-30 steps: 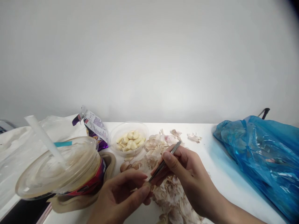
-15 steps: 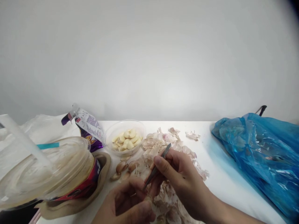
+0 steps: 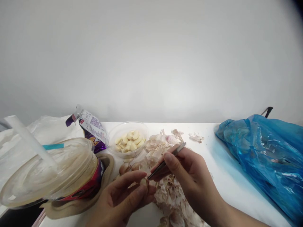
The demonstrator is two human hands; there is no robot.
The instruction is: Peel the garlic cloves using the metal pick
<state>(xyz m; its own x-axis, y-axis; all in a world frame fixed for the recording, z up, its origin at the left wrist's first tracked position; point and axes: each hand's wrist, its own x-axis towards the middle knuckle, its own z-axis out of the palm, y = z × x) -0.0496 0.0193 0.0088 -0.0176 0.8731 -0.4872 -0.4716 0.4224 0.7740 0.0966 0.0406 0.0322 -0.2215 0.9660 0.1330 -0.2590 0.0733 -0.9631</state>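
Note:
My left hand pinches a garlic clove between thumb and fingers, partly hidden by them. My right hand is closed on slim metal tweezers, whose pointed tip is beside the clove; I cannot tell if it touches. Beneath and behind both hands spreads a heap of papery garlic skins. Several unpeeled cloves lie just beyond my left fingers. Farther back, a clear plastic bowl holds several peeled cloves.
At left, a lidded drink cup with a wide straw sits in a cardboard carrier. Behind it are a purple snack packet and thin white plastic. A blue plastic bag lies at right, before a plain wall.
Both hands have risen slightly. The tweezers have tilted flatter, and the clove in my left hand is now more visible. The view has shifted a little.

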